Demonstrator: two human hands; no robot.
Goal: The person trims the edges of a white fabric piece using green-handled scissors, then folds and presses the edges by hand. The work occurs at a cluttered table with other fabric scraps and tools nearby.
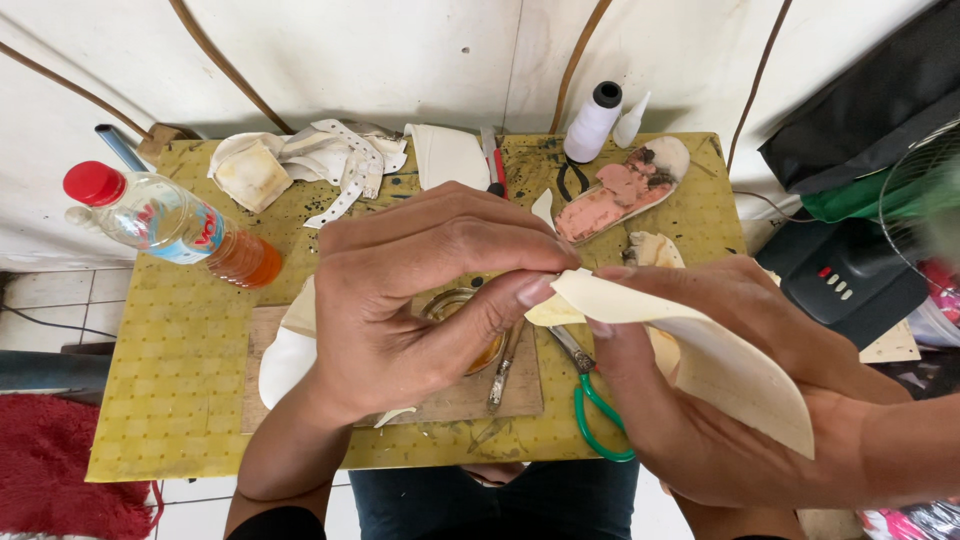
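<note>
Right hand (720,390) at 4 o'clock gripped a cream leather piece (700,350), thumb on its upper edge – left hand (420,300) at centre pinched the same piece's tip between thumb and fingers. Under the hands lay green-handled scissors (595,400), a metal tool (503,365) and a wooden board (470,395) on the yellow table (180,370). At 10 o'clock a red-capped bottle (170,225) lay on its side – at 12 white scraps (320,165), at 1 a white thread spool (592,122) and a pink insole (620,190)

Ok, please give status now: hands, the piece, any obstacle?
Both hands, left and right, pinch the cream sheet piece above the table. Green-handled scissors lie below. Nothing blocking.
</note>
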